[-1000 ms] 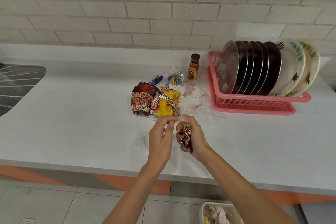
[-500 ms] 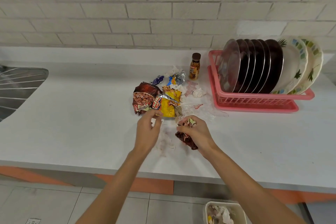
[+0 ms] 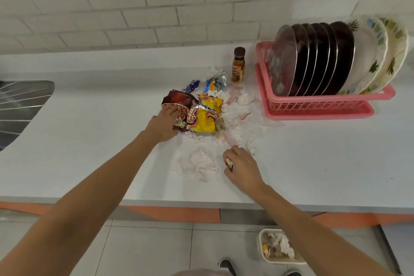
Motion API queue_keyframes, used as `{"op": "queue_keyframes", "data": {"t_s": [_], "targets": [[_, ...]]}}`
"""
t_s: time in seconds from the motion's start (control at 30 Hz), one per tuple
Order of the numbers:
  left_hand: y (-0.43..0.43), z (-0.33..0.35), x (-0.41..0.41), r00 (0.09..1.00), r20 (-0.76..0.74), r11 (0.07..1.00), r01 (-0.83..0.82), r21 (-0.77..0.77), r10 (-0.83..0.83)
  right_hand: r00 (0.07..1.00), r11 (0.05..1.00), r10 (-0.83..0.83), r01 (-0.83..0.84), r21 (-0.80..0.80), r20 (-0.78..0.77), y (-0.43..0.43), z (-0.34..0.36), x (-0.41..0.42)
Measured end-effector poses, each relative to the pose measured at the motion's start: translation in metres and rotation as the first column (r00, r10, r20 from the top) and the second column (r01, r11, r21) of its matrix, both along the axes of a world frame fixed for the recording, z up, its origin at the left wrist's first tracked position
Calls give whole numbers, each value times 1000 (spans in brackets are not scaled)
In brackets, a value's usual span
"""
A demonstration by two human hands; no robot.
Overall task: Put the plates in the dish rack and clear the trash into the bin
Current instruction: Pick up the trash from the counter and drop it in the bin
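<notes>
the counter (image 3: 89, 141) carries a pink dish rack (image 3: 318, 105) at the right, loaded with upright plates (image 3: 322, 58). the trash pile (image 3: 206, 116) (snack bags, tissue, clear film) lies just left of the rack. the bin (image 3: 261, 246) stands on the floor below the counter edge. the left hand (image 3: 162, 124) rests on the brown bag (image 3: 177, 98), fingers (image 3: 170, 110) extended, gripping nothing. the right hand (image 3: 244, 167) curls its fingers round a small crumpled wrapper (image 3: 229, 161).
</notes>
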State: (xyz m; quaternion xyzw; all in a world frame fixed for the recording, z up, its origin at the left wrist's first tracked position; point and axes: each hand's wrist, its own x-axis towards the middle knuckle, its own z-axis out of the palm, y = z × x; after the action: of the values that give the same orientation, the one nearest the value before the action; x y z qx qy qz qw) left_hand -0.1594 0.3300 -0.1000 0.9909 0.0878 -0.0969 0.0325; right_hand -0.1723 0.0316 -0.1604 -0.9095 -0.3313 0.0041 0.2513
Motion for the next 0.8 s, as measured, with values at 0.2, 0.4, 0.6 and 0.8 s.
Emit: {"op": "queue_keyframes", "data": {"t_s": [0.2, 0.4, 0.6, 0.8], "targets": [[2, -6, -3, 993, 57, 993, -101, -55, 104, 998, 998, 20, -16, -65, 59, 1, -4, 2], [8, -7, -17, 971, 165, 985, -173, -29, 175, 997, 994, 38, -31, -101, 74, 2, -6, 4], [18, -17, -36, 921, 353, 986, -157, -48, 164, 993, 993, 65, -56, -100, 95, 2, -8, 5], [23, -18, -50, 909, 317, 954, -206, -217, 269, 990, 993, 86, -76, -93, 111, 1, -12, 7]]}}
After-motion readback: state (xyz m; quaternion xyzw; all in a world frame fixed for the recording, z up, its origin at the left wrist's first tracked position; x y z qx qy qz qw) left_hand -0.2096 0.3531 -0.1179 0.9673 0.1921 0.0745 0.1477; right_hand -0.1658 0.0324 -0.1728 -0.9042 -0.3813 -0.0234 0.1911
